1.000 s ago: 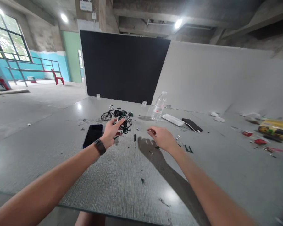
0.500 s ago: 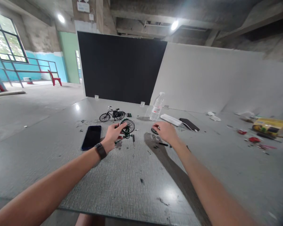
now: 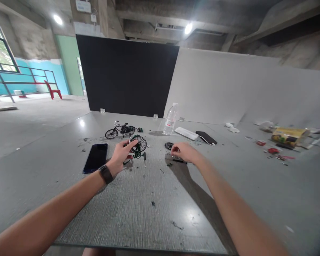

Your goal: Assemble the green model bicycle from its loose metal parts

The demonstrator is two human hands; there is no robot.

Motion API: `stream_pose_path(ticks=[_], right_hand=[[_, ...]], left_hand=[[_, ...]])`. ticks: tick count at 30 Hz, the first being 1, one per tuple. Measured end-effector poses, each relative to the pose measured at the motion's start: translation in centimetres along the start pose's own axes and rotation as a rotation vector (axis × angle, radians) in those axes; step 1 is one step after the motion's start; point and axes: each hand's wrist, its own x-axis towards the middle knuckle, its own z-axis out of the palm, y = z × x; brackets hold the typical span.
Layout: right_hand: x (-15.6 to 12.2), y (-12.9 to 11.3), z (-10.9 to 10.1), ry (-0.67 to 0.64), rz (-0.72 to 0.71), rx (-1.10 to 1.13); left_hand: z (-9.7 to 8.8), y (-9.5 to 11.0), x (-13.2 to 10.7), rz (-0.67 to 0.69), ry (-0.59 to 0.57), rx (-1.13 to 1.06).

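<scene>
In the head view, your left hand [image 3: 122,153] is closed around a green model bicycle frame [image 3: 138,153], thumb on top, with a spoked wheel [image 3: 140,144] on it. You have it over the table [image 3: 122,209]; whether it touches the surface, I cannot tell.

From that hand, a black model bicycle [image 3: 120,130] stands upright at twelve o'clock, and a small green piece [image 3: 140,130] lies at one. At nine, just beside your wrist, is a dark phone [image 3: 96,158]. A screwdriver [image 3: 144,159] lies at three, close to the frame, its shaft pointing toward you.

Your right hand [image 3: 188,153] is low over the table, palm down, fingers bent and drawn close to the thumb. I cannot tell whether you have something between them. A slim dark piece [image 3: 179,161] lies right below the fingertips. From this hand, a loose wheel [image 3: 168,145] lies flat at nearly ten o'clock, partly hidden by your fingers. At eleven stands a clear bottle [image 3: 170,121]; at twelve is a white block [image 3: 186,133], and at two a black slab [image 3: 204,137]. Well apart, toward three, lies a yellow packet [image 3: 290,136].
</scene>
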Motion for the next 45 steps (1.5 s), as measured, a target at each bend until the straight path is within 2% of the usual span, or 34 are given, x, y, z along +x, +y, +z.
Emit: stream_pose_path(ticks=[6, 11, 20, 26, 29, 34, 40, 45], right_hand=[[-0.2, 0.4, -0.3, 0.012, 0.034, -0.062], [-0.5, 2.2, -1.7, 0.079, 0.125, -0.134], [-0.8, 3.3, -2.0, 0.013, 0.127, -0.11], [-1.9, 6.8, -3.2, 0.044, 0.225, -0.117], [-2.1, 8.0, -2.7, 0.029, 0.254, -0.116], [-1.3, 8.0, -1.2, 0.031, 0.217, -0.089], [-1.2, 8.8, -1.8, 0.139, 0.218, -0.078], [-1.3, 8.6, -1.6, 0.109, 0.182, -0.052]], left_hand=[[0.0, 0.0, -0.1, 0.017, 0.0, 0.013], [0.0, 0.0, -0.2, 0.012, -0.004, 0.003], [0.1, 0.4, -0.7, 0.011, 0.011, 0.038], [0.4, 0.4, -1.0, 0.031, 0.021, 0.027], [0.5, 0.5, -1.2, 0.029, 0.023, 0.035], [0.4, 0.2, -1.1, 0.039, 0.033, 0.024], [0.2, 0.0, -1.0, 0.021, 0.023, 0.04], [0.3, 0.3, -1.2, 0.013, 0.022, 0.05]])
